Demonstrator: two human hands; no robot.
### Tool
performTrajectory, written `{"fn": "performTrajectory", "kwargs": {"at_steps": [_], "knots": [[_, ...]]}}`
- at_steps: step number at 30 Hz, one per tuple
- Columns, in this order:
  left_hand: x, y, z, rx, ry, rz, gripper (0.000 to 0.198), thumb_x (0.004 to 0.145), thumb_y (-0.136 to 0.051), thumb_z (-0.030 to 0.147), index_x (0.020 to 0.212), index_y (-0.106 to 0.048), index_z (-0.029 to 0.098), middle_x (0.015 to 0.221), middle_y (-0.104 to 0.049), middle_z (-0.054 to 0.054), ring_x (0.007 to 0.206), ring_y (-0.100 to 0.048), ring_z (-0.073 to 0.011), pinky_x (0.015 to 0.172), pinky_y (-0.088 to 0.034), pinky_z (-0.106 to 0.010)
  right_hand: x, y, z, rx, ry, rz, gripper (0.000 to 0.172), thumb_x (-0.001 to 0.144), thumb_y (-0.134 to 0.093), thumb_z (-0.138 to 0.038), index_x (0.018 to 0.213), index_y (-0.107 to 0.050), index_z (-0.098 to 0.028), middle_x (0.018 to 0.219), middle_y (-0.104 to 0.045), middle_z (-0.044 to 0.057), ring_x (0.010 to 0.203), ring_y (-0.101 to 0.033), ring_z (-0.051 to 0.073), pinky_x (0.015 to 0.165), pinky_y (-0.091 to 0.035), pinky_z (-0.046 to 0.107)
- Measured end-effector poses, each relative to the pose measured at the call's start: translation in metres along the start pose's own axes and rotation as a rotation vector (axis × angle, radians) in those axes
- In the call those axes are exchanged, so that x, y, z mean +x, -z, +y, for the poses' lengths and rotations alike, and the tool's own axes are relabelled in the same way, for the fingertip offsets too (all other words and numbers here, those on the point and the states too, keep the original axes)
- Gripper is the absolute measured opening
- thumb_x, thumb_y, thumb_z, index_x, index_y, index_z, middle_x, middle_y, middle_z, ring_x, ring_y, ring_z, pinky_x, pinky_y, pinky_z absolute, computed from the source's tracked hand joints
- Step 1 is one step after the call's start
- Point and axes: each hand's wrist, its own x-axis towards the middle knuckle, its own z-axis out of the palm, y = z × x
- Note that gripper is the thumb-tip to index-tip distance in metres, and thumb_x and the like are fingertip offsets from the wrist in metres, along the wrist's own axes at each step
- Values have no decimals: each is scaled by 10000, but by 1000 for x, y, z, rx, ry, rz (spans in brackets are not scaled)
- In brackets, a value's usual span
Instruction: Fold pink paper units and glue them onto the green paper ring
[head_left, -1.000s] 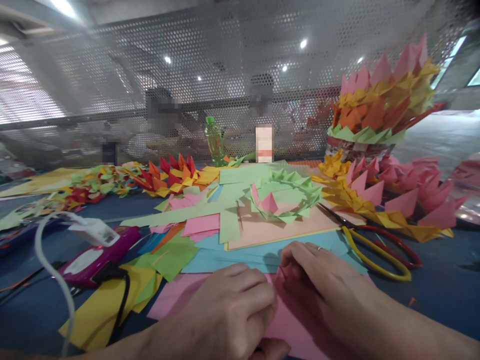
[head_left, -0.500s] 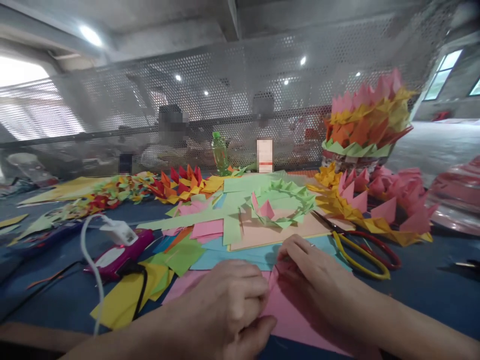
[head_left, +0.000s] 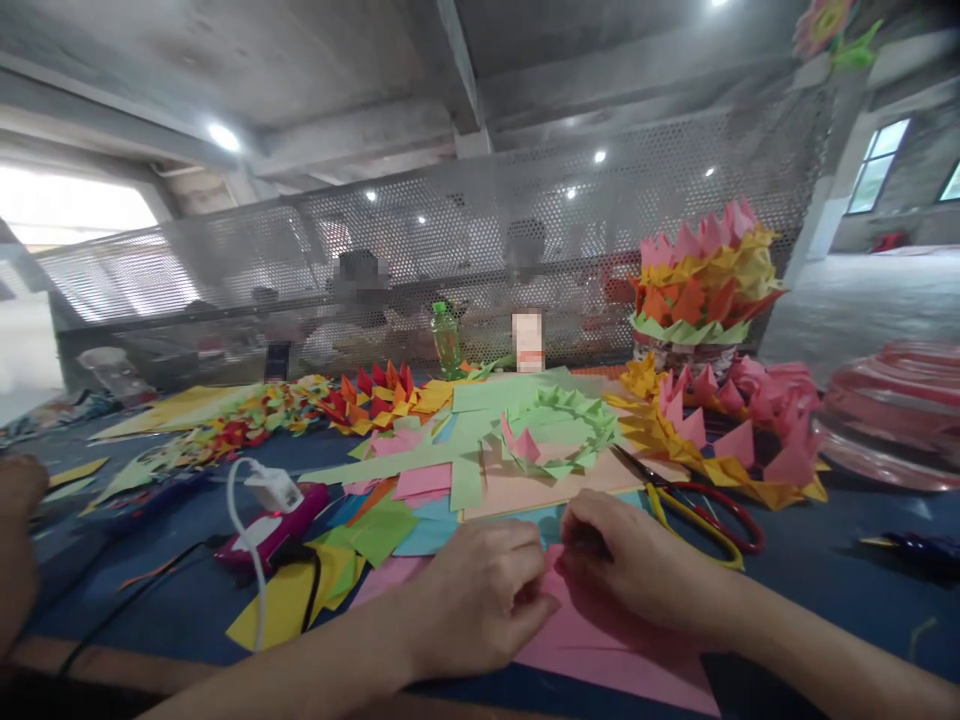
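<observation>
A pink paper sheet (head_left: 600, 645) lies at the table's front edge, partly under both hands. My left hand (head_left: 487, 600) is closed with its fingers curled, and it rests at the left part of the sheet. Close beside it on the right, my right hand (head_left: 626, 555) has its fingers bent together over the sheet's upper edge. Whatever sits between the fingertips of either hand is hidden. Beyond the hands stands a ring of folded green paper (head_left: 570, 430) with a pink point (head_left: 523, 443) on its near left side.
Scissors (head_left: 701, 515) with yellow and red handles lie right of centre. A magenta power strip (head_left: 277, 535) with cables is at the left. Folded-paper rings, a green bottle (head_left: 445, 340) and a clear red-tinted container (head_left: 892, 415) stand farther back. Another person's hand (head_left: 19, 540) shows at far left.
The view has tilted up and shifted slightly. My hands stay close together over the pink sheet, with their fingers slightly moved. A person's hand has appeared at the left edge.
</observation>
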Motion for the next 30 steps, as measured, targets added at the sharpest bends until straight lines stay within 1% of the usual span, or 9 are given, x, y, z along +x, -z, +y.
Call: {"fn": "performTrajectory", "kwargs": {"at_steps": [3, 6, 8, 10, 12, 14, 18, 23, 30], "knots": [[10, 11, 4, -134, 168, 19, 98, 853, -656, 230, 873, -578, 174, 843, -594, -4, 758, -549, -160, 685, -393, -260, 1, 3, -1, 62, -9, -8, 106, 835, -547, -84, 827, -583, -184, 765, -639, -9, 694, -552, 147, 628, -378, 249], [22, 24, -1, -407, 289, 4, 240, 866, -689, 316, 1042, -628, 165, 907, -614, -11, 763, -534, -149, 661, -386, -236, 4, 5, -4, 129, -17, 0, 100, 854, -541, -97, 846, -592, -183, 763, -649, -13, 705, -572, 145, 626, -391, 241], [28, 26, -9, -650, 335, -88, 254, 828, -735, 352, 968, -695, 144, 821, -613, 0, 704, -501, -129, 602, -342, -221, 7, 6, -5, 174, -20, 16, 61, 880, -555, -143, 860, -598, -182, 783, -656, -7, 736, -587, 151, 652, -414, 245], [32, 22, -19, -842, 417, -170, 289, 794, -755, 384, 739, -683, 110, 615, -517, 31, 582, -417, -96, 533, -280, -222, 10, 6, -5, 220, -20, 42, 87, 935, -539, -238, 899, -599, -185, 807, -654, -1, 759, -594, 155, 679, -437, 252], [34, 15, -28, -911, 441, -186, 340, 783, -752, 406, 658, -633, 113, 567, -489, 36, 544, -398, -84, 512, -263, -223, 12, 8, -5, 255, -24, 91, 211, 992, -467, -347, 912, -586, -191, 826, -633, 10, 778, -587, 163, 698, -452, 263], [36, 8, -34, -983, 455, -188, 375, 763, -755, 455, 660, -616, 121, 569, -508, 31, 517, -416, -79, 503, -289, -216, 13, 11, -6, 285, -43, 150, 339, 1024, -373, -443, 896, -573, -201, 831, -606, 21, 792, -574, 175, 714, -463, 277], [36, 3, -39, -1106, 519, -177, 446, 685, -788, 539, 670, -628, 123, 583, -568, 3, 462, -460, -81, 475, -361, -217, 12, 15, -8, 335, -92, 177, 499, 1000, -322, -613, 768, -518, -217, 745, -529, 10, 726, -515, 180, 665, -446, 281], [30, 1, -42, -1209, 600, -195, 435, 607, -860, 499, 668, -662, 116, 547, -591, -4, 434, -501, -92, 448, -385, -210, 9, 5, -6, 376, -100, 97, 514, 984, -343, -663, 719, -381, -224, 691, -344, -43, 644, -348, 134, 571, -327, 244], [19, -2, -37, -1320, 603, -231, 462, 616, -879, 506, 708, -677, 101, 562, -598, -7, 463, -496, -80, 465, -369, -199, 6, -4, -9, 345, -123, 33, 473, 985, -407, -590, 696, -374, -217, 668, -306, -57, 623, -290, 120, 548, -243, 249]]}}
